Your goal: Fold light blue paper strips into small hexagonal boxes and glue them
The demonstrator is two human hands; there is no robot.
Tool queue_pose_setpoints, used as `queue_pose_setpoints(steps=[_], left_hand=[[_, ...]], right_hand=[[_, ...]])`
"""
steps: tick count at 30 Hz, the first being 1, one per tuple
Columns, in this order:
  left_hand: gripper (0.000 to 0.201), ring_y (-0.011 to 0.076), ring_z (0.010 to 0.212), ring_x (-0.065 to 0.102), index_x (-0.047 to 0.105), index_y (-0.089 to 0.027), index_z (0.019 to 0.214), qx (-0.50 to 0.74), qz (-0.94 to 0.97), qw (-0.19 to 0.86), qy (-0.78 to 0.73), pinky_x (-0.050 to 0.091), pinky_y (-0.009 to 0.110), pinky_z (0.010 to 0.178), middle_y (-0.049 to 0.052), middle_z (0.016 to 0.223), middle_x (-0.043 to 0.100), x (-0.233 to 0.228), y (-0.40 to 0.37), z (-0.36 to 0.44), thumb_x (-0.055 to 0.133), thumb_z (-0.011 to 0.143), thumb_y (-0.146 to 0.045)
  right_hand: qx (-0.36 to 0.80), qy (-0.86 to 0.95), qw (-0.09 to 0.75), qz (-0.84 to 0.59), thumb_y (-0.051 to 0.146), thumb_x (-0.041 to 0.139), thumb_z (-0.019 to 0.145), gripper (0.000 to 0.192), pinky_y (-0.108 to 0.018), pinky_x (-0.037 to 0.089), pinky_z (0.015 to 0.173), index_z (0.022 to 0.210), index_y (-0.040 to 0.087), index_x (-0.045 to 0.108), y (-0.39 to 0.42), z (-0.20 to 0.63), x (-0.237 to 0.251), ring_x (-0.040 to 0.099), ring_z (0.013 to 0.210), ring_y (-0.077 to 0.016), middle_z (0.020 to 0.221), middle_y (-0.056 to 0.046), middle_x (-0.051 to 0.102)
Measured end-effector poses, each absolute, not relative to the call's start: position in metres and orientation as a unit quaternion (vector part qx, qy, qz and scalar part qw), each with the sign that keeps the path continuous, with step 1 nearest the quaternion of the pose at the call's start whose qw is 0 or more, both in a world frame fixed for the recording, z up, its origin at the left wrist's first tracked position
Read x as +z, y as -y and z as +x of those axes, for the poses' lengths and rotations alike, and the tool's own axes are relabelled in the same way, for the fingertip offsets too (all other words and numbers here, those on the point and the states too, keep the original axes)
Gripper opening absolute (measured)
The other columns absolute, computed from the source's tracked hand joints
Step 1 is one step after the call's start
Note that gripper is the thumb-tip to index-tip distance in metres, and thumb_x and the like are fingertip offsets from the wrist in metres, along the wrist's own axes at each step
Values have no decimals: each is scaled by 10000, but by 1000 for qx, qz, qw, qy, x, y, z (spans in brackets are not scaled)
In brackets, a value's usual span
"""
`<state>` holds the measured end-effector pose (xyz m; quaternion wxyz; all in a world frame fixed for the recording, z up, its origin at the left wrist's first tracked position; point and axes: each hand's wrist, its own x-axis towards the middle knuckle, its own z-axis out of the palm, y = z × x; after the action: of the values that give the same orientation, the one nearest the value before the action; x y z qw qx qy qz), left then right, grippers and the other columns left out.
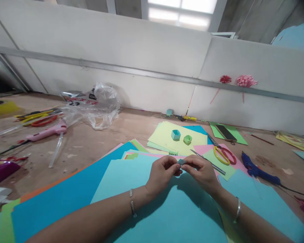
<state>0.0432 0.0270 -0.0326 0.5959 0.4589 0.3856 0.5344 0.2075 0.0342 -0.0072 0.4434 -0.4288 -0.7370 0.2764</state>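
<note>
A white partition wall (142,60) with a grey rail closes off the far side of a brown worktable (86,141), and two pink paper flowers (245,81) are stuck to it at the right. Most of the near table is covered by large coloured sheets, a light blue sheet (172,209) on top directly under the forearms. Beyond it lie a pale yellow sheet (164,135) bearing a small teal paper ring (175,134) and a green one (187,139), yellow-handled scissors (221,153), a blue glue gun (258,170) to the right, a pink glue gun (47,132) and a crumpled clear plastic bag (96,104) to the left. The left hand (162,173) and right hand (202,172) meet above the light blue sheet, fingertips of both pinching a small folded grey-blue paper piece (181,162) between them. The piece sits midway, equally near both hands, its long axis running roughly left to right from one pinch to the other.
</note>
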Motion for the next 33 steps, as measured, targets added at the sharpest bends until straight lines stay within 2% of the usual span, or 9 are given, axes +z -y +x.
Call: queue_pose_setpoints(steps=[5,9,15,20,24,28,33], left_hand=[[216,140,540,608,630,-149,661,528,460,605,-378,527,284,583,14,553,646,-31,-28,43,743,677,-332],[163,153,554,632,649,-147,679,509,489,592,-389,525,283,593,25,572,668,-34,-28,41,714,698,-296],[94,154,563,645,633,-156,664,500,518,561,-409,512,264,576,6,569,648,-36,-26,42,678,710,-225],[135,170,614,669,693,-158,813,508,509,565,-404,556,293,614,27,675,696,-38,-28,44,693,695,-223],[108,165,566,645,709,-155,688,485,522,562,-421,544,285,589,37,595,679,-37,-30,43,661,711,-249],[129,162,537,634,727,-166,673,463,578,510,-436,502,265,560,21,556,659,-36,-30,40,623,728,-219],[177,153,537,607,749,-188,708,427,652,433,-452,457,258,575,8,558,658,-35,-28,38,581,761,-198]], right_hand=[[353,715,420,-433,281,719,737,200,-310,581,644,922,216,758,-36,212,-9,685,718,-185,843,-51,742],[356,737,391,-421,239,693,732,155,-277,543,596,863,206,769,-38,215,-1,653,668,-161,768,-34,726],[303,783,355,-411,227,645,781,105,-257,476,557,778,208,748,-36,215,10,607,610,-141,688,-19,705],[263,779,360,-441,276,623,823,132,-260,471,541,767,199,713,-37,219,10,594,591,-142,692,-28,696],[243,791,350,-438,282,645,807,100,-272,508,580,807,199,700,-38,221,10,622,635,-157,734,-35,705],[220,818,325,-420,220,650,795,203,-279,543,638,989,215,707,-38,221,8,668,685,-163,873,-48,748],[179,865,289,-369,194,597,849,130,-291,535,688,900,230,711,-38,222,5,682,754,-179,850,-43,753]])
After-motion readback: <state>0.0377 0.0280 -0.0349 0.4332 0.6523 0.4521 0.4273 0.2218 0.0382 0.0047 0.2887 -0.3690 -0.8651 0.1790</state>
